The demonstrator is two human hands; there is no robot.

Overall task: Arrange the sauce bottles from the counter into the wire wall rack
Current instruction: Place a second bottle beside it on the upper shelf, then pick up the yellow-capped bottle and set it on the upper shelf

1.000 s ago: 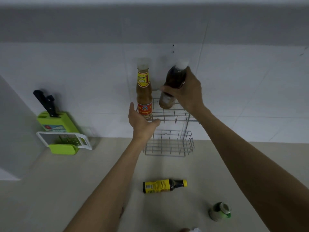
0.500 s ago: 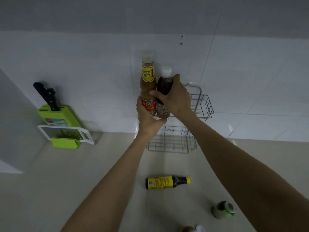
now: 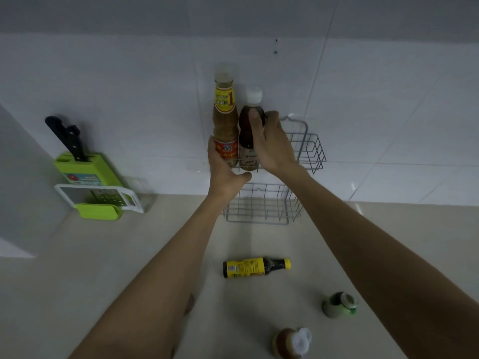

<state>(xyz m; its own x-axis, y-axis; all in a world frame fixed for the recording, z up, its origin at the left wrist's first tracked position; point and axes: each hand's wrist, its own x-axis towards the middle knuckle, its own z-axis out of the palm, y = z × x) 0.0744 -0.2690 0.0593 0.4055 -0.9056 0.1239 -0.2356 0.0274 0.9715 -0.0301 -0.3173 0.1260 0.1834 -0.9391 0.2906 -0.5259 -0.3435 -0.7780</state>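
Note:
A two-tier wire wall rack [image 3: 312, 151] hangs on the white tiled wall. In its upper tier stand a tall bottle of tan sauce with a yellow and red label [image 3: 225, 117] and, to its right, a dark bottle with a white cap [image 3: 249, 133]. My right hand [image 3: 272, 143] is wrapped around the dark bottle. My left hand [image 3: 224, 172] rests against the tall bottle's base and the rack's front, fingers apart. On the counter lie a dark bottle with a yellow label and cap [image 3: 255, 266], a green bottle [image 3: 339, 304] and an amber bottle with a white cap [image 3: 291, 343].
A green knife block with black-handled knives [image 3: 85, 172] stands at the left by the wall, with a white-framed grater [image 3: 99, 196] leaning on it. The rack's lower tier [image 3: 261, 208] holds nothing. A white wall corner juts in at the far left.
My right hand has lowered the dark bottle from above the rack into the upper tier beside the tall bottle. My left hand rose to the tall bottle's base.

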